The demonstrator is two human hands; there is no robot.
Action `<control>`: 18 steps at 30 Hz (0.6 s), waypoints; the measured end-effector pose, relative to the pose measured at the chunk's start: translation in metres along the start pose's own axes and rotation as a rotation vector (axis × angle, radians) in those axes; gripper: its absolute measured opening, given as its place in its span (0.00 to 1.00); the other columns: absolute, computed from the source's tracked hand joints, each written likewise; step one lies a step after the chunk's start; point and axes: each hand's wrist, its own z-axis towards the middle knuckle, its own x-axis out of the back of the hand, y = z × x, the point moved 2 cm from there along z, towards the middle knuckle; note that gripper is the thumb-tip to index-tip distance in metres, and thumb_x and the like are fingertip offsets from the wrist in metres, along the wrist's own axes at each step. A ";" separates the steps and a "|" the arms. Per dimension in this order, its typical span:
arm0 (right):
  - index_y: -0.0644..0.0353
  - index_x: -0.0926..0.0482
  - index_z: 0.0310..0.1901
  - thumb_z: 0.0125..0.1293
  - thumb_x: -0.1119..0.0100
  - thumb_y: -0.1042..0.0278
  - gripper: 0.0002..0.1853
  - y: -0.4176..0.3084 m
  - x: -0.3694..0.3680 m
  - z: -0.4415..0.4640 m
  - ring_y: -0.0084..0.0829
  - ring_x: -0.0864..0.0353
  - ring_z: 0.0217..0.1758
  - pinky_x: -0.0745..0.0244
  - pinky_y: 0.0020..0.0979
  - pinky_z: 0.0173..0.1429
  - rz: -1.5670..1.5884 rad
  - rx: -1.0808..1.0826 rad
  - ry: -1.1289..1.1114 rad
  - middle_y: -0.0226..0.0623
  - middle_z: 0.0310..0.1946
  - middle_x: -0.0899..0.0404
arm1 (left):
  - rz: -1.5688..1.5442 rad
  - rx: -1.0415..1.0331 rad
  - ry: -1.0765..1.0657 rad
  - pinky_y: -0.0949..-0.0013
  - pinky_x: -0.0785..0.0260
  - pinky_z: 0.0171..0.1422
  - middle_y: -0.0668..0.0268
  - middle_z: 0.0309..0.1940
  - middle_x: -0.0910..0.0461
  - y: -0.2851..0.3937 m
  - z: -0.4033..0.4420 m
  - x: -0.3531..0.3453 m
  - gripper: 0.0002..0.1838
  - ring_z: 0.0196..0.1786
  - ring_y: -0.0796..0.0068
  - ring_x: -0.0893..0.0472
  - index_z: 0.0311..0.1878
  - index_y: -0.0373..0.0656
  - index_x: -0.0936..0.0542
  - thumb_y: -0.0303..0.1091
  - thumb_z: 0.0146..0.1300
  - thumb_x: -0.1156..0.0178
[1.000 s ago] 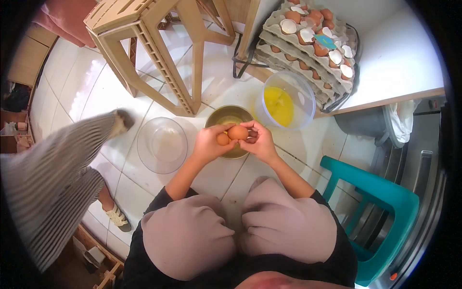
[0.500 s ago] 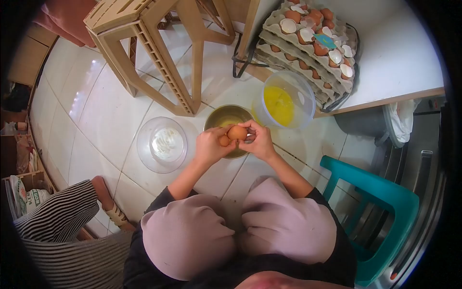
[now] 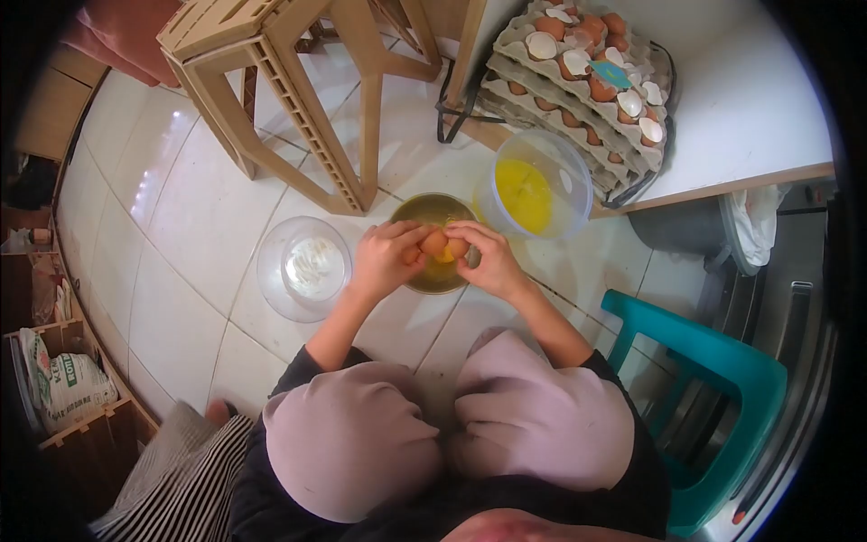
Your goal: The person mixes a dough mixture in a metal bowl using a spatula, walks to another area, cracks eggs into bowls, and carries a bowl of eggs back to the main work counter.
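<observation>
Over a metal bowl [image 3: 417, 210] on the floor, a brown egg [image 3: 433, 241] is cracked apart, with yellow yolk [image 3: 444, 256] showing beneath the split. My left hand [image 3: 386, 259] is closed on one shell half. A second brown egg [image 3: 412, 256] seems tucked under its fingers, mostly hidden. The other shell half [image 3: 458, 245] is pinched by my right hand [image 3: 495, 260]. Right behind the bowl stands a clear plastic tub [image 3: 571, 172] with yellow beaten-looking egg [image 3: 524, 194] in it. To the left lies a clear round lid or dish [image 3: 275, 271] with whitish residue.
Stacked egg trays [image 3: 506, 68] hold eggs and empty shells at the back right. A brown stool [image 3: 361, 135] stands behind the bowl, a teal plastic chair [image 3: 722, 361] to the right. Another person's striped clothing [image 3: 194, 479] is close on the left, beside a wooden crate [image 3: 99, 420].
The whole egg between my hands has been broken open, and yolk now shows below it. My hands have moved slightly apart. The person at left has shifted down toward the frame's edge.
</observation>
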 end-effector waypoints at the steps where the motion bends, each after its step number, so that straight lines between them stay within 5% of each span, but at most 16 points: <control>1: 0.61 0.25 0.44 0.41 0.43 0.83 0.22 -0.002 0.000 0.000 0.40 0.26 0.48 0.29 0.33 0.51 -0.023 -0.009 -0.017 0.41 0.44 0.26 | 0.039 -0.006 -0.005 0.67 0.30 0.39 0.66 0.39 0.21 0.003 0.001 0.003 0.22 0.35 0.64 0.22 0.42 0.49 0.20 0.26 0.36 0.37; 12: 0.58 0.25 0.44 0.41 0.43 0.81 0.22 -0.011 0.005 0.002 0.40 0.30 0.49 0.33 0.35 0.53 -0.208 -0.006 -0.070 0.37 0.45 0.28 | 0.176 -0.023 -0.010 0.68 0.30 0.40 0.70 0.40 0.21 0.011 -0.004 0.006 0.21 0.35 0.68 0.23 0.40 0.51 0.20 0.25 0.36 0.39; 15: 0.58 0.25 0.45 0.41 0.44 0.82 0.23 -0.009 0.005 0.002 0.40 0.28 0.48 0.31 0.33 0.52 -0.201 0.002 -0.051 0.39 0.47 0.28 | 0.051 0.114 -0.071 0.67 0.30 0.41 0.66 0.39 0.21 0.012 -0.004 0.007 0.20 0.37 0.66 0.22 0.42 0.50 0.21 0.27 0.40 0.38; 18: 0.60 0.26 0.48 0.45 0.43 0.82 0.23 -0.004 0.007 0.002 0.34 0.25 0.48 0.29 0.29 0.49 0.124 -0.142 -0.098 0.40 0.49 0.28 | -0.300 0.361 -0.147 0.70 0.30 0.40 0.65 0.36 0.21 0.000 -0.010 -0.001 0.19 0.36 0.71 0.22 0.46 0.45 0.23 0.31 0.47 0.38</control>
